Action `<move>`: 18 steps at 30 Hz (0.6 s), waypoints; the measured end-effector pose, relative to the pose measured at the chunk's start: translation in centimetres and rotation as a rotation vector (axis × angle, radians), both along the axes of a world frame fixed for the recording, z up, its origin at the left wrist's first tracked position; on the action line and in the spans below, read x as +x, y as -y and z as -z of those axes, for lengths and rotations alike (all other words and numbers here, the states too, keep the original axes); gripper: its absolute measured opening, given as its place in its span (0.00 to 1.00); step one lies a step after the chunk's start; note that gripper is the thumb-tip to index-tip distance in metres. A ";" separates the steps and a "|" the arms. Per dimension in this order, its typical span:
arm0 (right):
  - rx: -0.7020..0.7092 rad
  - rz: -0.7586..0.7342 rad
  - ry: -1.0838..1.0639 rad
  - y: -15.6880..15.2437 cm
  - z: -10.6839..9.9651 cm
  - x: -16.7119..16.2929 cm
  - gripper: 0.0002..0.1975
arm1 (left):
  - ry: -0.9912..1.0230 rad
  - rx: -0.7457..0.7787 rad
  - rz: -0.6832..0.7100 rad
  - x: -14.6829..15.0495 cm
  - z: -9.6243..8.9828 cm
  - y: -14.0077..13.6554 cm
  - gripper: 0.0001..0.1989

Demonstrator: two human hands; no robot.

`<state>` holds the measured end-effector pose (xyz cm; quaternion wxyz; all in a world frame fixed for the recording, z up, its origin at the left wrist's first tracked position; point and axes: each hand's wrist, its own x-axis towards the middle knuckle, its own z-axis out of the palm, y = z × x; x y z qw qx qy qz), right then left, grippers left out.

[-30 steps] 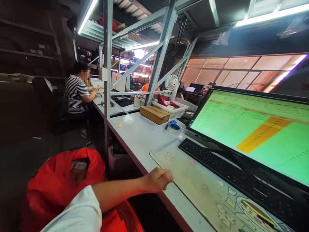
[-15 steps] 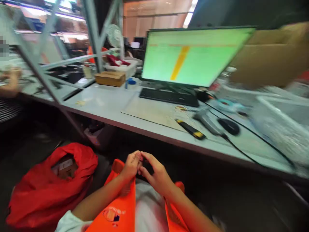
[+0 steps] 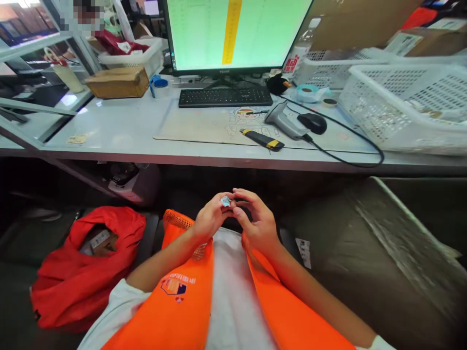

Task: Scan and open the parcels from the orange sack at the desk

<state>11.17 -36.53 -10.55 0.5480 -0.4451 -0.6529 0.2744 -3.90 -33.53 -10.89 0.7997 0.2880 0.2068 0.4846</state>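
My left hand (image 3: pixel 212 214) is in front of my body, its fingers closed on a small crumpled light-blue scrap (image 3: pixel 225 201). Whether the scrap is paper, tape or film I cannot tell. Fingertip to fingertip with it is my right hand (image 3: pixel 258 219), fingers curled and thumb bent inward. Whatever lies between the right fingertips is too small or hidden to make out. Both hands are held over my lap, below the desk edge, between the two sides of an orange vest (image 3: pixel 182 291).
On the desk (image 3: pixel 120 126) are a box cutter (image 3: pixel 261 139), barcode scanner (image 3: pixel 284 121), mouse (image 3: pixel 313 123), keyboard (image 3: pixel 225 97) and monitor (image 3: pixel 204 36). White baskets (image 3: pixel 383 121) stand at right, a cardboard box (image 3: pixel 118 82) at left. A red bag (image 3: pixel 83 291) sits low left; a large carton (image 3: pixel 350 243) low right.
My view has swung right and down, and the blur has lessened. The hands remain together at the fingertips; the light-blue scrap now shows in the left fingers.
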 end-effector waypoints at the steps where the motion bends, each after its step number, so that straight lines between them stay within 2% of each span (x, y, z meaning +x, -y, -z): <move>1: 0.013 0.008 0.013 -0.1 -0.2 0.1 0.16 | -0.024 0.022 -0.011 0.1 0.2 0.1 0.17; 6: 0.116 -0.013 0.187 -0.9 -0.1 0.5 0.15 | -0.226 0.131 0.017 -0.3 0.3 0.0 0.23; 10: 0.161 -0.028 0.280 -0.5 -0.1 0.7 0.11 | -0.361 0.132 0.085 -0.8 0.0 0.3 0.31; 12: 0.204 -0.056 0.304 -0.4 -1.0 1.4 0.07 | -0.429 0.137 0.128 -0.7 0.2 0.7 0.32; 14: 0.284 -0.053 0.361 -1.0 -2.6 3.5 0.05 | -0.463 0.133 0.192 -0.6 0.9 0.8 0.35; 15: 0.323 0.030 0.433 -1.3 -3.8 5.4 0.06 | -0.464 0.121 0.219 -0.6 1.3 0.6 0.37; 16: 0.348 0.187 0.523 -1.5 -5.2 7.9 0.08 | -0.474 0.112 0.242 -0.8 1.8 0.3 0.39; 17: 0.363 0.397 0.607 -1.4 -6.7 11.0 0.11 | -0.496 0.110 0.251 -1.1 2.3 0.0 0.41; 18: 0.350 0.699 0.697 -0.8 -8.3 14.4 0.15 | -0.525 0.114 0.246 -1.6 2.7 -0.4 0.42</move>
